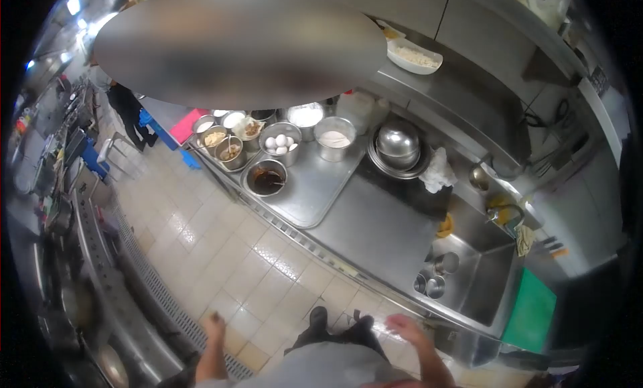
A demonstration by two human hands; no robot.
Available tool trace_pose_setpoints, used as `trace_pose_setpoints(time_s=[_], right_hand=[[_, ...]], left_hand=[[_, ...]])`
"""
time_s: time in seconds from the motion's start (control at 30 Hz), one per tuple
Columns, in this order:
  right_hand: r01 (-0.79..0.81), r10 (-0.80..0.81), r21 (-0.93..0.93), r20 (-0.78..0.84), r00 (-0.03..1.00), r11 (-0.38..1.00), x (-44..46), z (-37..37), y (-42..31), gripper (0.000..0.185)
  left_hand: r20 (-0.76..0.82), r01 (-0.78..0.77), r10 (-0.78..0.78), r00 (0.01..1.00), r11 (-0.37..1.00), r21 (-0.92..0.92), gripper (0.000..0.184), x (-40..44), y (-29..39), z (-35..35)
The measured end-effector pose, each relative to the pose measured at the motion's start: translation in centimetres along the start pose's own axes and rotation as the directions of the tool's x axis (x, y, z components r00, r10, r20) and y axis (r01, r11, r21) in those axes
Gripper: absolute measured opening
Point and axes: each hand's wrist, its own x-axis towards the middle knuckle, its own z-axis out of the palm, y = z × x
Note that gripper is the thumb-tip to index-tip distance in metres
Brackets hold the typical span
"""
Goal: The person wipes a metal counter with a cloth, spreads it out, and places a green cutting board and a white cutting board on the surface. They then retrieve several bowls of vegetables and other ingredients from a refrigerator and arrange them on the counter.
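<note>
My left hand [214, 324] hangs low over the tiled floor, near the drain grate, touching nothing that I can see. Its fingers are too small and unclear to read. Beside the counter's front edge, my right hand [404, 326] is held out with its fingers loosely extended and nothing in them. The steel counter [375, 237] is the surface nearest to it. Further along stands a metal tray [311, 197] bearing a pot of dark sauce [266, 179] with a utensil in it, a pot of white eggs [280, 144] and a pot of pale powder [333, 139].
To the right is a sink [479, 291] with several small metal cups, beside a green board [529, 311]. Stacked metal bowls [398, 147] and a white cloth [439, 171] sit at the back. Stoves [100, 274] line the left; another person [127, 106] stands far off.
</note>
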Motion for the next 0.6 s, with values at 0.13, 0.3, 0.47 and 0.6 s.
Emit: trace_pose_setpoints(time_s=[0.13, 0.3, 0.47, 0.6], right_hand=[[0.135, -0.157, -0.151, -0.146, 0.977, 0.979, -2.0, -0.9, -1.6, 0.032], [0.273, -0.349, -0.273, -0.288, 0.892, 0.923, -4.0, 0.3, -2.6, 0.033], [0.391, -0.449, -0.232, -0.312, 0.837, 0.891, -6.2, -0.9, -1.2, 0.019], [0.357, -0.300, 0.045, -0.452, 0.840, 0.933, -7.0, -3.8, -0.9, 0.021]], left_hand=[[-0.105, -0.146, 0.114, 0.988, 0.908, -0.392, 0.047, 2.2, 16.9, -2.0], [0.002, -0.364, 0.426, 0.905, 0.775, -0.517, 0.053, 2.0, 32.3, -2.0], [0.346, -0.377, 0.544, 0.764, 0.812, -0.445, 0.056, -4.5, 40.9, -0.9], [0.515, -0.322, 0.476, 0.712, 0.874, -0.363, 0.057, -9.9, 44.6, 2.5]])
